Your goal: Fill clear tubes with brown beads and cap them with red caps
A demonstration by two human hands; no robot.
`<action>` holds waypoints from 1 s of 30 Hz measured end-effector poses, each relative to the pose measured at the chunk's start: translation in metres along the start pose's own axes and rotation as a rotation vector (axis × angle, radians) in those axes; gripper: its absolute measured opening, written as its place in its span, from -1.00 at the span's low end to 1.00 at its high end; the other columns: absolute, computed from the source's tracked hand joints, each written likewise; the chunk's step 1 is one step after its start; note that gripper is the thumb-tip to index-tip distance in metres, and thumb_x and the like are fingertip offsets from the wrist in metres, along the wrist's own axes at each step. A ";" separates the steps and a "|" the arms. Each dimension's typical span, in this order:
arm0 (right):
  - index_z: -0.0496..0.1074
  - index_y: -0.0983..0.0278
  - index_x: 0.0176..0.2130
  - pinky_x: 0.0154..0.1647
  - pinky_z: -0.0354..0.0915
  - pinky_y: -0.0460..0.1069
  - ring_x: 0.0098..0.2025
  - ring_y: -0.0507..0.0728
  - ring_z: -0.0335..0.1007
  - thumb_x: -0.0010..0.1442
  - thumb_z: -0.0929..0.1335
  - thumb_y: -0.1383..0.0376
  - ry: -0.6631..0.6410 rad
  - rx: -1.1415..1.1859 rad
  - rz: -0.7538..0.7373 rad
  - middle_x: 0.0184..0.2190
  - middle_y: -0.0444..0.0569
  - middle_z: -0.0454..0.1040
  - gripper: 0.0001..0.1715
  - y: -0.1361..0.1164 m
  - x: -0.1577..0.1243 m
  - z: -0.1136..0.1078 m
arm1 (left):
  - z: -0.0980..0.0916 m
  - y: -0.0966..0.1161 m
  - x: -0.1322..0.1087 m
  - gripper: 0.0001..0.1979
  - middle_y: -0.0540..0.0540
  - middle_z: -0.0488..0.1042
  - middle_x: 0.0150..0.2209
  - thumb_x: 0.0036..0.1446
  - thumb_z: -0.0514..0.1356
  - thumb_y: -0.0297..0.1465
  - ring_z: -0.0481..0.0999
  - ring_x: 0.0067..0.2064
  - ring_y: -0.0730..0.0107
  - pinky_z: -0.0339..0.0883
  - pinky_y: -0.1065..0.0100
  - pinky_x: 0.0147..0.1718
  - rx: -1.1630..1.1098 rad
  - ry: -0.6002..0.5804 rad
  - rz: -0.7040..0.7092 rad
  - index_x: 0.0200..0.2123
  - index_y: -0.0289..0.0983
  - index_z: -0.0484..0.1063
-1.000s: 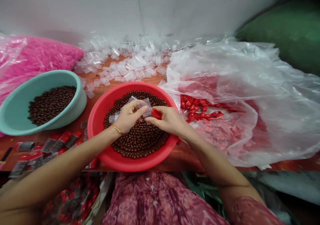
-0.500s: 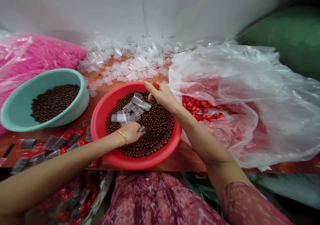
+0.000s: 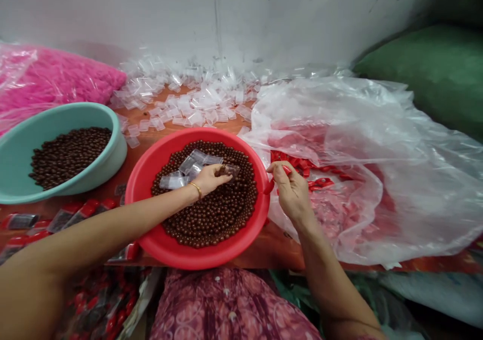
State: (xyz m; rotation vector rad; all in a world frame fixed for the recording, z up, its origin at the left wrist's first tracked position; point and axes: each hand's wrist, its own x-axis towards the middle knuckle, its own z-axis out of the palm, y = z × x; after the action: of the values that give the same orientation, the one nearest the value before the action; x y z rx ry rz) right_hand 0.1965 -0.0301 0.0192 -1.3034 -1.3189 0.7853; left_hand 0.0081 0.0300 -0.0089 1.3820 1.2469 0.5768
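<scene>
Over a red basin (image 3: 136,179) of round brown beads (image 3: 204,224), my left hand (image 3: 211,179) pinches a small clear plastic container (image 3: 232,171). Several more clear containers (image 3: 173,180) lie on the beads just left of that hand. My right hand (image 3: 292,189) is at the basin's right rim, its fingers closed on a small red cap (image 3: 269,186). A second bit of red shows at its fingertips. Beyond it, loose red caps (image 3: 320,183) lie in the mouth of a large clear plastic bag (image 3: 422,189).
A teal basin (image 3: 116,151) with brown beads stands at left. Behind it sits a bag of pink pieces (image 3: 64,73). Many clear containers (image 3: 204,98) are heaped along the wall. Filled, red-capped containers (image 3: 64,217) lie front left, with more below the table edge. A green sack (image 3: 426,73) is at right.
My right hand has moved right and toward me, from the basin's far rim to its right side, with red caps showing. My left hand has moved up and right with a clear container.
</scene>
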 end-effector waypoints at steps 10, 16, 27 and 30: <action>0.26 0.26 -0.43 -0.67 0.16 -0.18 -0.70 -0.10 0.22 -0.10 0.46 0.11 -0.020 0.329 0.180 -0.58 -0.22 0.40 -0.61 -0.020 -0.007 0.022 | -0.024 0.008 -0.042 -0.54 -0.07 0.46 -0.26 -0.22 0.40 -0.28 0.45 -0.22 0.40 0.35 0.30 -0.14 -0.545 -0.203 0.166 -0.24 -0.31 0.36; 0.39 0.23 -0.23 -0.48 0.32 -0.13 -0.49 -0.04 0.39 0.01 0.40 0.19 -0.088 0.273 0.066 -0.44 -0.16 0.50 -0.71 -0.021 -0.006 0.031 | -0.020 0.008 -0.045 -0.55 -0.09 0.47 -0.26 -0.20 0.39 -0.34 0.44 -0.23 0.44 0.34 0.38 -0.18 -0.486 -0.258 0.201 -0.21 -0.34 0.37; 0.46 0.21 -0.14 -0.32 0.37 -0.08 -0.36 0.00 0.42 0.12 0.33 0.22 -0.228 0.118 0.000 -0.29 -0.10 0.52 -0.72 -0.007 -0.014 0.038 | -0.016 0.010 -0.049 -0.49 0.00 0.40 -0.39 -0.08 0.29 -0.20 0.38 -0.47 0.57 0.28 0.50 -0.49 -0.352 -0.277 0.171 -0.11 -0.34 0.26; 0.47 0.23 -0.21 -0.67 0.22 -0.15 -0.65 -0.10 0.19 0.08 0.34 0.14 -0.274 0.325 0.248 -0.49 -0.18 0.42 -0.71 -0.014 -0.013 0.038 | -0.016 0.009 -0.047 -0.47 -0.02 0.40 -0.35 -0.09 0.29 -0.16 0.39 -0.47 0.57 0.27 0.51 -0.51 -0.341 -0.292 0.177 -0.12 -0.33 0.26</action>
State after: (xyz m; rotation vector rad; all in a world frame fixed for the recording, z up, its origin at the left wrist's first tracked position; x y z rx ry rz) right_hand 0.1548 -0.0367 0.0210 -1.1359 -1.1878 1.3313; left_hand -0.0182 -0.0042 0.0181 1.2400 0.7575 0.6496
